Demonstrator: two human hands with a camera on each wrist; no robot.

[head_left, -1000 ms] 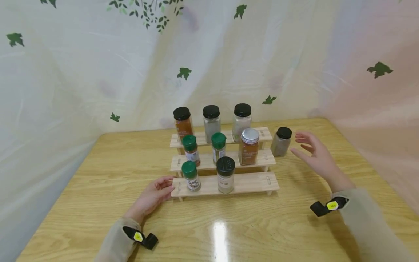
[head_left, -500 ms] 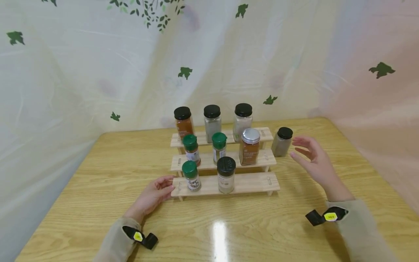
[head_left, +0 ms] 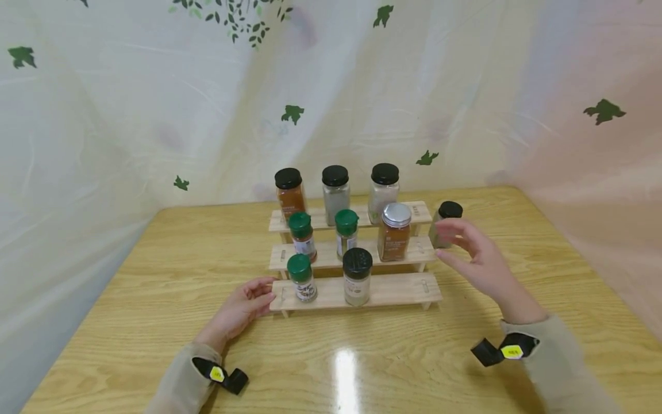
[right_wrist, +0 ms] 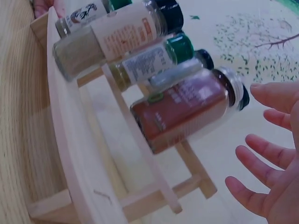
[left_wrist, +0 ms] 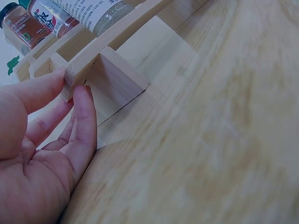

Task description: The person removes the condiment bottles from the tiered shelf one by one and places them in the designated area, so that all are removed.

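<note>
Hands (head_left: 242, 307) (head_left: 480, 265) over wood-grained table (head_left: 170, 276), leafy curtain (head_left: 351, 75) behind

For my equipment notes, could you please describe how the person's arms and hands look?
The left hand and right hand are bare. Both sleeves are beige, and each carries a black strap with a yellow label, its print unreadable.

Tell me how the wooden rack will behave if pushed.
The wooden rack is probably stiff, its wood looking straight and unbent. Its broad, low stance should favour sliding over tipping. Bottles standing on it might topple if jolted.
</note>
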